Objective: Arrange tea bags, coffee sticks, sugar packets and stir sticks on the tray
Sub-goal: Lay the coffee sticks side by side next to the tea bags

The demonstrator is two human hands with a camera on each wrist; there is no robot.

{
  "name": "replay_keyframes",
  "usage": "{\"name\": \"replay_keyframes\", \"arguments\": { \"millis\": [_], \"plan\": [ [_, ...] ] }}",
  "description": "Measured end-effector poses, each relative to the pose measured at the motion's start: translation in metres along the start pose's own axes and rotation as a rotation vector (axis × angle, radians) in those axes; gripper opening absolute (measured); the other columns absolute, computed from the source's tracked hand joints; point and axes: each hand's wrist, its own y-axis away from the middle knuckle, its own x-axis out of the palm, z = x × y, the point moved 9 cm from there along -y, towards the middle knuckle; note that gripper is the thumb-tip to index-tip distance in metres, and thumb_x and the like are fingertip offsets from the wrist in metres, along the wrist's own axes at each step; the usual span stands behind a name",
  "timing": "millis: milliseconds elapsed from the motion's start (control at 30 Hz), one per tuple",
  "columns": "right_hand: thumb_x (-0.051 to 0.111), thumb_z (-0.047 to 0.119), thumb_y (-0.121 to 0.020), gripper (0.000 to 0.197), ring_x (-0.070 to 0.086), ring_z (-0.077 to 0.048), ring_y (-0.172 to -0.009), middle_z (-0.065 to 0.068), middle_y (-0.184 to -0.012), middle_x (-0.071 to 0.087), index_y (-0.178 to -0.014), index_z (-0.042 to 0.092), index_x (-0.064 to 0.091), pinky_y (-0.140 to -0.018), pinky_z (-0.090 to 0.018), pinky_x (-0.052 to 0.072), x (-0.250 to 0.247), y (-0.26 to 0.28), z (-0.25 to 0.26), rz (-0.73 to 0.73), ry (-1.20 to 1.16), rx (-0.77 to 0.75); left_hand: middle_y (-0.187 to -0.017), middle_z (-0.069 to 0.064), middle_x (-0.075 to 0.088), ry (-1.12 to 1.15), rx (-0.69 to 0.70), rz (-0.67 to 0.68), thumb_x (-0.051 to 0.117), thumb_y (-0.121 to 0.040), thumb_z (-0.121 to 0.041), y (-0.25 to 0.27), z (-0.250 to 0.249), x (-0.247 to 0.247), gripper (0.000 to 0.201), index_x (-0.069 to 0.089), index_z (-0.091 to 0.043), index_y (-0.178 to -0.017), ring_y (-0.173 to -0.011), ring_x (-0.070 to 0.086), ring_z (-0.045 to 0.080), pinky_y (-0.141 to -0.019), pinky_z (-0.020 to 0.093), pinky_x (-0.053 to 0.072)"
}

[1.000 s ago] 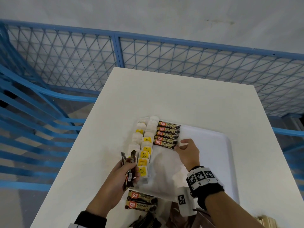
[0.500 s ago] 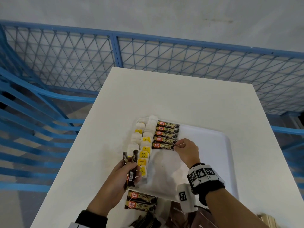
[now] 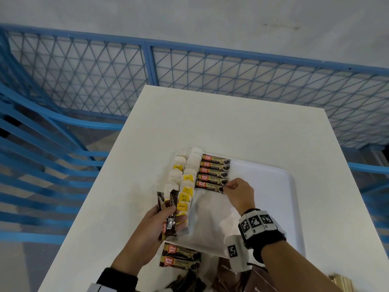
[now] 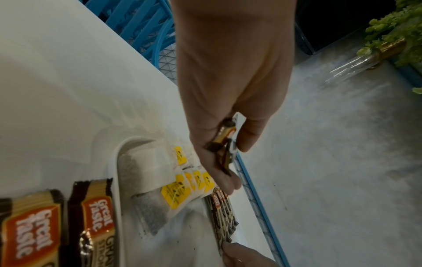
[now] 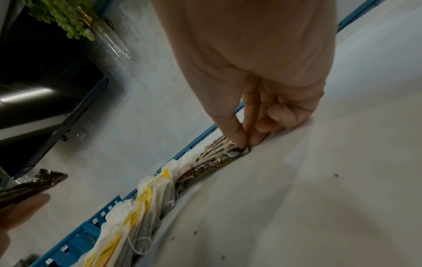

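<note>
A white tray (image 3: 273, 186) lies on the white table (image 3: 231, 123). Two columns of tea bags (image 3: 186, 186) fill its left side, and beside them lies a row of coffee sticks (image 3: 214, 171). My right hand (image 3: 226, 188) pinches the right end of the nearest coffee stick (image 3: 208, 184) in that row; the right wrist view shows thumb and forefinger closed on that stick's end (image 5: 244, 148). My left hand (image 3: 174, 216) grips a few dark coffee sticks (image 3: 171, 207) upright over the tray's near left corner, and the held sticks (image 4: 224, 142) show in the left wrist view.
Two more coffee sticks (image 3: 181, 257) lie on the table just in front of the tray. A brown bag (image 3: 231, 277) and dark packets (image 3: 187, 283) sit at the near edge, wooden stir sticks (image 3: 343, 281) at the bottom right. A blue mesh fence (image 3: 147, 66) stands behind the table.
My right hand has shifted slightly away from me and now pinches the nearest stick's end, snug against the row. The left hand has barely moved.
</note>
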Motion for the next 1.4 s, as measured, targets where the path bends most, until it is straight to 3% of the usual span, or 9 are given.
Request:
{"name": "replay_keyframes", "arguments": {
  "millis": [167,333,400,500,633,867,1067,1267,1400],
  "plan": [
    [0.064,0.007,-0.082,0.008,0.053,-0.014,-0.076,-0.003,-0.084,0.061,-0.089,0.007,0.061,-0.054,-0.007,0.035,0.0,0.001,0.001,-0.005,0.004,0.004,-0.102,0.013,0.073,-0.038,0.019,0.01,0.046,-0.096,-0.009,0.0,-0.002,0.0,0.023,0.063,-0.009,-0.112,-0.098,0.068,0.027,-0.076,0.031,0.057],
    [0.062,0.019,-0.087,0.008,0.055,-0.011,-0.07,-0.001,-0.079,0.061,-0.086,0.014,0.057,-0.056,-0.01,0.038,-0.001,0.022,0.029,0.001,-0.049,-0.107,-0.093,0.007,0.072,-0.183,0.118,-0.02,0.057,-0.09,-0.01,0.003,-0.007,-0.002,0.021,0.068,-0.015,-0.107,-0.087,0.063,0.02,-0.082,0.029,0.051],
    [0.058,0.033,-0.089,0.02,0.052,-0.003,-0.063,0.006,-0.073,0.06,-0.084,0.014,0.059,-0.056,-0.009,0.037,0.007,0.04,0.049,0.118,-0.06,-0.157,-0.097,-0.004,0.073,-0.266,0.157,-0.002,0.062,-0.086,-0.009,0.004,-0.01,0.001,0.027,0.068,-0.026,-0.106,-0.089,0.066,0.011,-0.081,0.022,0.05],
    [0.048,0.048,-0.091,0.041,0.052,-0.005,-0.053,0.006,-0.065,0.062,-0.082,0.011,0.063,-0.051,-0.013,0.038,0.035,0.075,0.068,0.475,-0.112,-0.146,-0.097,-0.009,0.074,-0.304,0.167,0.037,0.064,-0.082,-0.002,0.005,-0.011,0.007,0.033,0.067,-0.026,-0.104,-0.09,0.067,-0.001,-0.067,0.008,0.048],
    [0.059,0.023,-0.09,0.014,0.054,-0.008,-0.053,-0.001,-0.068,0.065,-0.085,0.011,0.063,-0.048,-0.018,0.04,0.05,0.101,0.074,0.711,-0.31,-0.112,-0.101,0.0,0.074,-0.339,0.16,0.054,0.067,-0.079,0.003,0.005,-0.01,0.009,0.038,0.066,-0.019,-0.111,-0.097,0.067,0.01,-0.069,0.009,0.049],
    [0.06,0.008,-0.089,0.004,0.061,-0.013,-0.057,-0.006,-0.072,0.068,-0.088,0.005,0.062,-0.053,-0.02,0.047,0.037,0.097,0.06,0.633,-0.47,-0.046,-0.099,0.001,0.074,-0.304,0.108,-0.008,0.063,-0.085,-0.01,0.004,-0.006,-0.006,0.022,0.072,-0.02,-0.102,-0.094,0.064,0.017,-0.082,0.024,0.048],
    [0.062,0.005,-0.086,0.002,0.062,-0.014,-0.064,-0.011,-0.078,0.067,-0.085,0.003,0.062,-0.056,-0.022,0.049,0.031,0.096,0.037,0.6,-0.433,-0.009,-0.076,-0.001,0.074,-0.339,0.174,-0.114,0.067,-0.082,-0.007,0.008,-0.013,-0.014,0.014,0.074,-0.017,-0.088,-0.066,0.066,0.006,-0.052,0.017,0.041],
    [0.063,0.008,-0.086,0.004,0.057,-0.009,-0.06,-0.013,-0.082,0.067,-0.083,0.01,0.065,-0.052,-0.018,0.043,0.023,0.087,0.02,0.523,-0.282,-0.063,-0.081,0.004,0.075,-0.304,0.123,-0.143,0.061,-0.088,-0.012,0.007,-0.003,-0.014,0.011,0.07,-0.011,-0.093,-0.069,0.069,0.011,-0.048,0.016,0.04],
    [0.061,0.011,-0.088,0.006,0.045,-0.008,-0.058,0.0,-0.074,0.062,-0.086,0.009,0.066,-0.049,-0.011,0.036,-0.002,0.066,0.0,0.348,-0.275,0.012,-0.084,0.01,0.064,-0.177,0.049,-0.17,0.051,-0.095,-0.027,0.008,0.0,-0.018,0.027,0.067,-0.005,-0.097,-0.056,0.053,0.013,-0.042,0.016,0.041]
  ]
}}
